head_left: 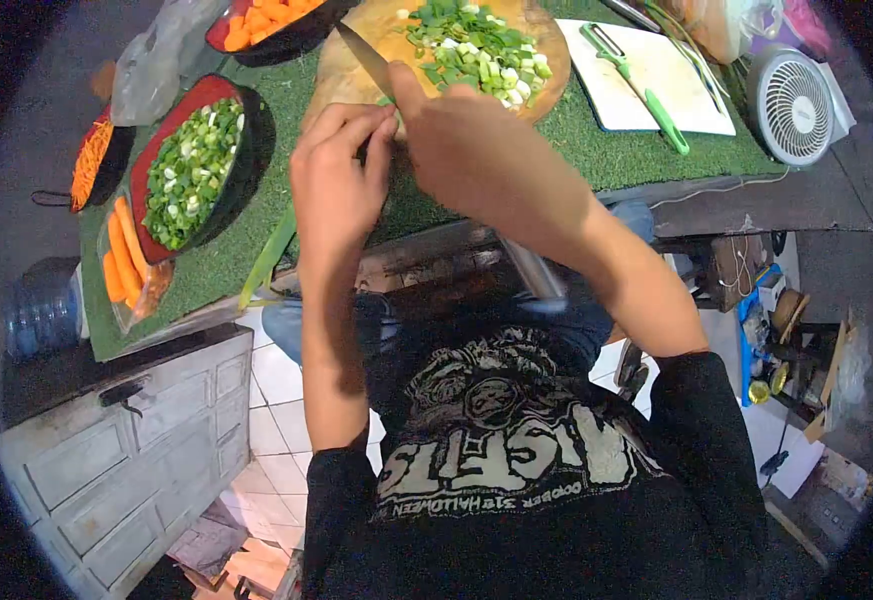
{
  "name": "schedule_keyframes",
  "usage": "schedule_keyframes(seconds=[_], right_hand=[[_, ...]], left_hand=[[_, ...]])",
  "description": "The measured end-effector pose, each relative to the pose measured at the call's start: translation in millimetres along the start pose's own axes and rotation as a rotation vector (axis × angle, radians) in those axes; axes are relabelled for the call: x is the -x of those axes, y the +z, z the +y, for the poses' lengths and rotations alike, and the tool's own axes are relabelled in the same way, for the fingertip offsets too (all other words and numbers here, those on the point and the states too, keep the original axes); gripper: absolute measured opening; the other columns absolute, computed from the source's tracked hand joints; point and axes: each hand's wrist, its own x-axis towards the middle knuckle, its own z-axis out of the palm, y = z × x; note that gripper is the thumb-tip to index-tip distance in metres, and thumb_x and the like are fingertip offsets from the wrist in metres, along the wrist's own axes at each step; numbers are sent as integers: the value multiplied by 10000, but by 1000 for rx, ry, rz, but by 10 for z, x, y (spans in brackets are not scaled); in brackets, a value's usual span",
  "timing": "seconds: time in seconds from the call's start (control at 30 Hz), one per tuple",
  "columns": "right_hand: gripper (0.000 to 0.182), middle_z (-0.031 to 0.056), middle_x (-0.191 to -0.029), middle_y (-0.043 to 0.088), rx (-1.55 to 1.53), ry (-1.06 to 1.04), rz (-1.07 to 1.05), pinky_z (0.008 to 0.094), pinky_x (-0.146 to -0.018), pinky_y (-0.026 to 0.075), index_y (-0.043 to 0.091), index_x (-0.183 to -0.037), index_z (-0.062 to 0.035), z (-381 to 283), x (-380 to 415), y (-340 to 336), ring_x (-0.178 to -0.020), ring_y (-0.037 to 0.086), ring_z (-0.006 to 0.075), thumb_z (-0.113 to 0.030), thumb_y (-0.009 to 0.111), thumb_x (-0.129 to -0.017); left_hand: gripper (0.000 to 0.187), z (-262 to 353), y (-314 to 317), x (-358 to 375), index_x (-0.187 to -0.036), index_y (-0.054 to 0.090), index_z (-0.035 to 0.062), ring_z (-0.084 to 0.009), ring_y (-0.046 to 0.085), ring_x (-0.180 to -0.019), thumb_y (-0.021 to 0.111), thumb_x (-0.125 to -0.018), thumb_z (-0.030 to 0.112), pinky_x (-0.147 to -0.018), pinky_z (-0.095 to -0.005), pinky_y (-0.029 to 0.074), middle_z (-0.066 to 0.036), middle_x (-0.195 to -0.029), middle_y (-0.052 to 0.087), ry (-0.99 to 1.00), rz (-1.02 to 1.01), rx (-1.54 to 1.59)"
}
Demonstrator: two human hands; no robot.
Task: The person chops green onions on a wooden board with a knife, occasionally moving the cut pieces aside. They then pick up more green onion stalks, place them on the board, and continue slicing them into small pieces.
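Observation:
My right hand (466, 140) is wrapped round the handle of a knife (364, 55), its blade pointing up and left over the round wooden cutting board (546, 30). Beside it, my left hand (341, 160) is closed, fingertips pinching a green onion at the board's near edge. The long leaves of a green onion (274, 255) trail behind my left wrist and over the table's front edge. Chopped green onion (486, 60) lies heaped on the board, right of the blade. The fingers partly hide what my left hand grips.
A bowl of chopped green onions (194, 170) stands left, near carrot sticks in plastic (124, 255) and shredded carrot (91, 165). Cut carrots (266, 20) fill another bowl. Right are a white cutting board (596, 90), a green peeler (646, 95) and a small fan (794, 108).

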Motion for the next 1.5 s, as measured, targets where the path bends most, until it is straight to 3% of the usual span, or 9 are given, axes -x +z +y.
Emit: schedule_keyframes(seconds=[0.2,0.53,0.6,0.8,0.93,1.0,1.3,1.43,1.5], right_hand=[[599,193,-705,652,113,-141,126,379,-619,524,389,-1379,107,243,198,-75,-647,653,327,-100,599,-857],[629,228,-721,647,-240,65,-78,448,-660,520,328,-1436,63,20,305,-328,-677,653,424,-44,563,-862],[547,250,-744,660,-221,121,-249,463,-623,558,401,-1294,227,-53,283,-403,-719,684,418,-60,530,-846],[708,226,-805,634,-10,172,-444,405,-612,550,342,-1417,141,-334,253,-534,-677,666,321,-58,601,-788],[732,200,-850,663,226,6,-306,355,-605,547,339,-1399,195,-238,16,-110,-698,668,245,-73,610,-775],[732,174,-766,664,56,-280,204,359,-600,538,341,-1397,199,-30,-38,65,-688,661,266,-73,608,-772],[649,246,-784,648,-292,281,-239,462,-728,526,350,-1449,54,-36,193,-417,-829,648,416,-25,565,-842],[655,265,-833,644,-248,234,-292,490,-758,518,338,-1462,32,-118,257,-434,-884,637,454,-23,562,-849],[603,263,-739,631,-308,48,-115,480,-597,536,365,-1362,184,-89,336,-342,-705,661,432,-42,534,-830]], left_hand=[[144,-44,-2,-33,-969,760,38,-277,697,-897,724,-862,127,-818,-340,531,-117,-986,723,12,-43,-4],[107,-44,28,-24,-902,753,20,-319,653,-883,715,-832,92,-805,-387,507,-126,-914,703,-17,48,47],[145,-95,-29,-25,-963,771,65,-272,666,-904,737,-849,148,-827,-347,510,-92,-996,719,34,-19,-91],[165,-161,-46,-6,-1003,763,70,-282,658,-952,720,-853,124,-881,-357,501,-83,-1016,721,56,-60,-40],[121,-132,-58,10,-930,744,32,-314,638,-910,705,-840,102,-841,-390,494,-98,-931,711,118,-3,0],[126,-139,-89,-6,-935,735,29,-306,653,-920,708,-844,112,-846,-389,500,-94,-945,722,147,0,-2],[149,-171,-97,90,-994,755,74,-275,684,-1022,734,-850,106,-887,-363,531,-89,-1049,744,68,-18,-55],[171,-159,-116,96,-1019,759,85,-271,684,-1038,731,-852,103,-904,-365,528,-84,-1077,742,63,-29,-78],[176,-171,-94,107,-1024,761,90,-274,683,-1040,732,-851,99,-918,-369,524,-82,-1086,741,79,-26,-113]])
